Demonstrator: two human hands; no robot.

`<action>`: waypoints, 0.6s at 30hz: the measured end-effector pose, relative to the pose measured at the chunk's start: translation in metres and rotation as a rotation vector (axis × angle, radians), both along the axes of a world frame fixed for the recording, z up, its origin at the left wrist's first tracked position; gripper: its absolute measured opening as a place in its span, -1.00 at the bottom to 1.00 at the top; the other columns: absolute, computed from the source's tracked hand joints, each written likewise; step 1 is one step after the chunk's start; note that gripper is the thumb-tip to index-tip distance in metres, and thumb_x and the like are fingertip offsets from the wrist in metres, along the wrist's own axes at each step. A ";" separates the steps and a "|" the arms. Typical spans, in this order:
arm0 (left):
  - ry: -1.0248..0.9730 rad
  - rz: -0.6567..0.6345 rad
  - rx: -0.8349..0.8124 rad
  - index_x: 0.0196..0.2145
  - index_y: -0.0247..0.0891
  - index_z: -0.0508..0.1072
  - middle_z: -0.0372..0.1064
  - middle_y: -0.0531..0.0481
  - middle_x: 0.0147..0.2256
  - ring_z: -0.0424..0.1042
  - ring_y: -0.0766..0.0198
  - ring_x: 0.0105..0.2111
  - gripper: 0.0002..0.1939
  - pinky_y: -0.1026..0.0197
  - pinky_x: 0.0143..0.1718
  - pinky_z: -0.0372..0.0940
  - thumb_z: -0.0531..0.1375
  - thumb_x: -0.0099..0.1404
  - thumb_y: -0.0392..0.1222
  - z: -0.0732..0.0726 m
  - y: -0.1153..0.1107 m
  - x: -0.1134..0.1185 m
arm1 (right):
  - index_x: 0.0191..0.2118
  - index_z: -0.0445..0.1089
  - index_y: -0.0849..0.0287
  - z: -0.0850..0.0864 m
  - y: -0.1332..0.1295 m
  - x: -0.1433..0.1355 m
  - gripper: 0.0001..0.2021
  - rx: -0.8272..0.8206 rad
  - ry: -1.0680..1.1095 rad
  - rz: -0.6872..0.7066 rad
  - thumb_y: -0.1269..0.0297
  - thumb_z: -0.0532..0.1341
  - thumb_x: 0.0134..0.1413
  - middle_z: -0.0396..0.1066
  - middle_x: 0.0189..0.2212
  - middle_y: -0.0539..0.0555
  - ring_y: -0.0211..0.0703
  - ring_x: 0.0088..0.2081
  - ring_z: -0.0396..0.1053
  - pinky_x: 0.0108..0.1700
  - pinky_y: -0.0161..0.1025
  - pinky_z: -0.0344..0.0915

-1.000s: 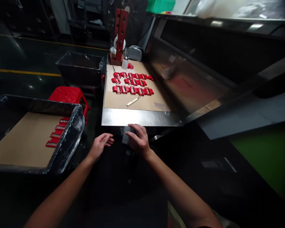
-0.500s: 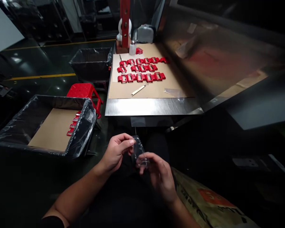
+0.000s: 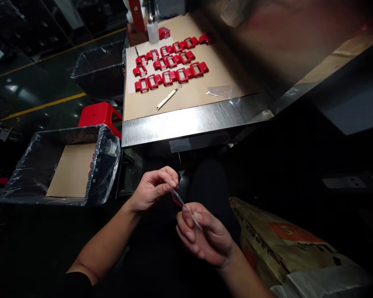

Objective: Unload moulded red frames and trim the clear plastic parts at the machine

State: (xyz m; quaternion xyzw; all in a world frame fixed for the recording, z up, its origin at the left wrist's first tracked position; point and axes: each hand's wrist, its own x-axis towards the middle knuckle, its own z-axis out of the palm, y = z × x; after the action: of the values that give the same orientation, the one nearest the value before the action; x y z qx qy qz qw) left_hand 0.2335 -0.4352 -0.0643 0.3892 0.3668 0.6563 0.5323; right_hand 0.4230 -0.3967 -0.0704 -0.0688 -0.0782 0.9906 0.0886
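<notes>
Below the table's front edge, a thin clear plastic piece (image 3: 184, 203) is seen nearly edge-on between my hands. My left hand (image 3: 153, 189) pinches its upper end between thumb and fingers. The lower end is gripped by my right hand (image 3: 207, 234), palm turned up and fingers curled. A bit of red shows just behind the plastic; I cannot make out what it is. On the table beyond lie several red plastic frame-like parts (image 3: 168, 78) in rows. A cream-handled tool (image 3: 168, 98) and a loose clear plastic piece (image 3: 224, 92) lie in front of them.
Cardboard covers the metal-edged table (image 3: 174, 126). A white bottle (image 3: 153, 32) stands at the back. To the left are a plastic-lined bin (image 3: 107, 165) with cardboard inside, a red stool (image 3: 95, 115) and another lined bin (image 3: 96, 80). A printed sack (image 3: 286, 244) lies at right.
The clear plastic has turned from showing its face to nearly edge-on. My right hand has rolled palm up around its lower end. The view has tilted and moved closer to the table.
</notes>
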 end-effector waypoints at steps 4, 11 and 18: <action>0.142 0.135 -0.097 -0.13 -0.24 0.55 0.39 -0.10 -0.19 0.41 0.25 -0.25 -0.79 0.25 -0.20 0.34 0.38 0.32 -0.14 0.003 -0.002 -0.003 | -0.45 0.46 0.29 0.003 0.007 0.001 -0.75 0.213 -0.192 -0.082 0.23 0.38 0.14 0.42 -0.58 0.03 -0.37 -0.65 0.33 -0.67 -0.51 0.21; 0.208 0.145 -0.150 -0.27 -0.32 0.57 0.44 -0.09 -0.33 0.41 0.24 -0.36 -0.80 0.23 -0.28 0.34 0.33 0.34 -0.10 0.026 -0.012 0.000 | -0.46 0.49 0.25 0.006 0.011 0.006 -0.75 0.530 -0.438 -0.203 0.20 0.44 0.07 0.47 -0.56 0.05 -0.32 -0.58 0.38 -0.56 -0.43 0.28; 0.095 0.142 -0.256 -0.36 -0.34 0.54 0.40 -0.05 -0.39 0.35 0.32 -0.48 -0.79 0.29 -0.43 0.27 0.37 0.29 -0.12 0.028 -0.013 -0.003 | -0.45 0.47 0.21 0.006 0.005 0.008 -0.77 0.612 -0.446 -0.210 0.20 0.40 0.12 0.45 -0.55 0.02 -0.30 -0.56 0.35 -0.53 -0.38 0.24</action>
State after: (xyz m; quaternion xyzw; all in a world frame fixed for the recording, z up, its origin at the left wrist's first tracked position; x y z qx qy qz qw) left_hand 0.2300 -0.4487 -0.0364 0.3217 0.4988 0.6210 0.5119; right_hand 0.4311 -0.3921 -0.0647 -0.2604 -0.3799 0.8678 0.1867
